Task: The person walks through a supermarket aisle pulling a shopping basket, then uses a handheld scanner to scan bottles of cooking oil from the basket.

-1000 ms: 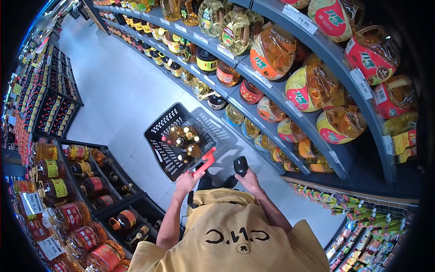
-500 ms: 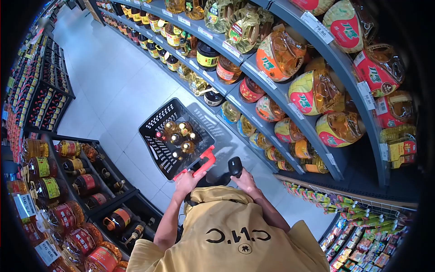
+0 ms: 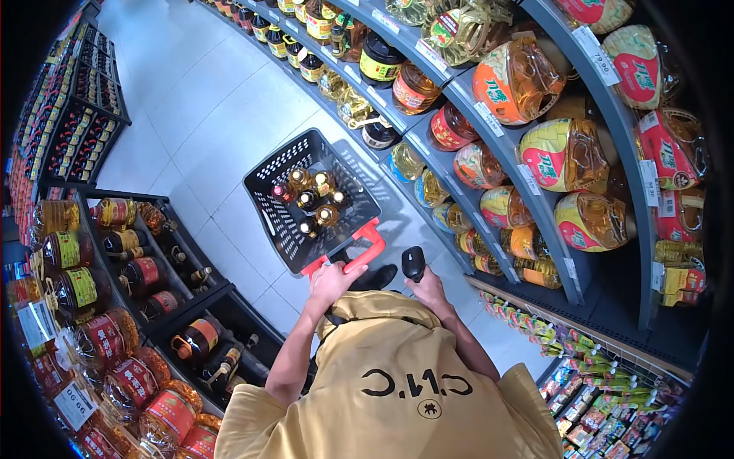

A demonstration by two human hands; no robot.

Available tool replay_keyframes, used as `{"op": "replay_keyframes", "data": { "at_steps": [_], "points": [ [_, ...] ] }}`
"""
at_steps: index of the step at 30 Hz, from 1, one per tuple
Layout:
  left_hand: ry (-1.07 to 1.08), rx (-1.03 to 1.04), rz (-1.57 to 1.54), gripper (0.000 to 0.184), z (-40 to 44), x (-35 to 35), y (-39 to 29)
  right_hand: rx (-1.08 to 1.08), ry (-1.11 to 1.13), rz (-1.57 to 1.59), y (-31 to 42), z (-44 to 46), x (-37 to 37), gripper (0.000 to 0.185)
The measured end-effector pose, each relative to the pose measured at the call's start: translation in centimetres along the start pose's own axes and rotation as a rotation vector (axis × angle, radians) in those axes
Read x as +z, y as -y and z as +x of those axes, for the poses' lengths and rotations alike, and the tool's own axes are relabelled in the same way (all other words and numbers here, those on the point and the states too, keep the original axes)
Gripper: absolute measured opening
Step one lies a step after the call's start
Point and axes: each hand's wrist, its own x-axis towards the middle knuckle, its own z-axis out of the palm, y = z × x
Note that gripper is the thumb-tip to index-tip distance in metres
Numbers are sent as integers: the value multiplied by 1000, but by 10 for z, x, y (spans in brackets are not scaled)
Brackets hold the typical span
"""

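Observation:
My left hand [image 3: 330, 281] is closed round the red handle [image 3: 370, 246] of a black basket [image 3: 352, 200] with perforated walls. Several bottles [image 3: 307, 200] with light and dark caps stand inside the basket. To the right, my right hand [image 3: 428, 289] grips a black handheld device [image 3: 414, 264], its rounded end pointing away from me. The device is apart from the basket. Part of a dark shoe shows on the floor between my hands.
Curved shelves [image 3: 489, 118] with large oil bottles run along the right. Low dark racks [image 3: 164, 325] of bottles stand at the left, with a bottle display [image 3: 88, 115] farther off. Pale tiled floor [image 3: 191, 99] lies between. Hanging packets [image 3: 535, 321] are at the lower right.
The basket and my left hand have shifted slightly right and up in view. The right-hand shelves have also moved right. Both hands keep their holds, and the shoe has come into clearer view.

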Motion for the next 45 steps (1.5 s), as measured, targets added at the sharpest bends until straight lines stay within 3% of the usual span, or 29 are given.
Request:
{"op": "replay_keyframes", "data": {
  "at_steps": [26, 45],
  "points": [
    [38, -30, -10, 81, 1, -4, -1, -9, 16, -18, 16, -3, 1, 55],
    [-70, 52, -14, 78, -4, 1, 2, -290, -100, 129, 90, -4, -3, 40]
  ]
}}
